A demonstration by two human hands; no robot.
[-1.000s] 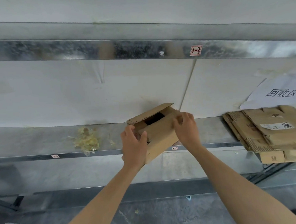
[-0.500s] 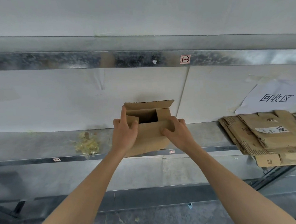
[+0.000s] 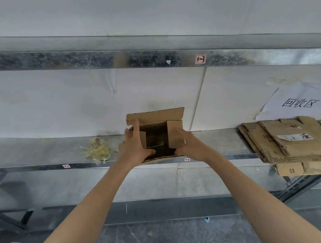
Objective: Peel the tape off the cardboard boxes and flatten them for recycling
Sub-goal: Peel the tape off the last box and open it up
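The person holds a small cardboard box (image 3: 155,115) in both hands, at the middle of a long metal shelf (image 3: 44,150). The box is open on top. Its far flap stands up and the inside looks dark.

The left hand (image 3: 134,148) is on the left side of the box. Its fingers lie flat along the left flap, and its thumb comes round the near edge, so the flap is pinched between them. The right hand (image 3: 190,145) is on the right side. Its fingers lie over the right flap and its thumb presses at the near edge, so it grips the box too.

Just left of the box, on the shelf, lies a little heap of peeled tape (image 3: 98,151). Far off to the right sits a stack of flat cardboard (image 3: 294,146), hanging a bit over the near edge of the shelf. A white paper sign (image 3: 297,102) leans on the wall behind the stack.
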